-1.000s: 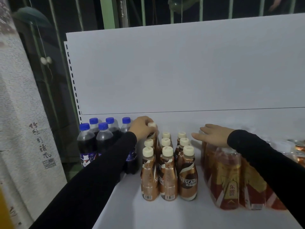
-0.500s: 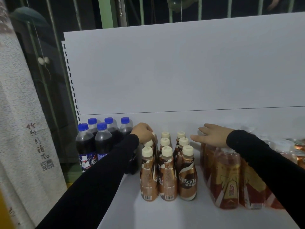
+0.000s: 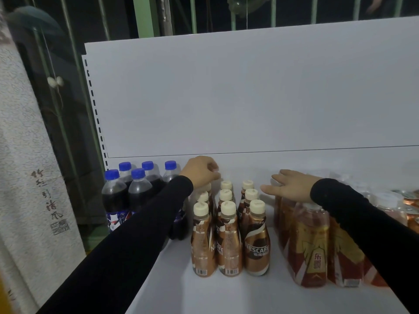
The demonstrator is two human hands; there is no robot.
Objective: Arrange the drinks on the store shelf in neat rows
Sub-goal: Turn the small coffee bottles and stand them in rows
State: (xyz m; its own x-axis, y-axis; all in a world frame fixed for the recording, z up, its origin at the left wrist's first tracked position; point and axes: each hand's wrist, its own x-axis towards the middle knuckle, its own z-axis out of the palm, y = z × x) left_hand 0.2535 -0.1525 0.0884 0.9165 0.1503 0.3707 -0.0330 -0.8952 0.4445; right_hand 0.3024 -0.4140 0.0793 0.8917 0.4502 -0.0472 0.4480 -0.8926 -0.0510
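Several brown Nescafe coffee bottles (image 3: pixel 257 241) with cream caps stand in three short rows mid-shelf. My left hand (image 3: pixel 200 171) reaches over the left row, fingers curled down around the top of the rearmost coffee bottle (image 3: pixel 208 188), whose cap is hidden. Left of them stand cola bottles (image 3: pixel 115 193) with blue caps. On the right, tall tea bottles (image 3: pixel 310 243) with red and yellow labels are packed together. My right hand (image 3: pixel 291 185) lies flat on their tops, fingers spread.
The white shelf board (image 3: pixel 204 295) has bare room in front of the bottles. A white back panel (image 3: pixel 249 94) closes the rear. More drinks and cans (image 3: pixel 410 200) sit at the far right. A patterned curtain (image 3: pixel 25 155) hangs left of the shelf.
My left hand dipped onto the rear left coffee bottle, then shifted slightly back and up on it. My right hand stays flat on the tea bottles.
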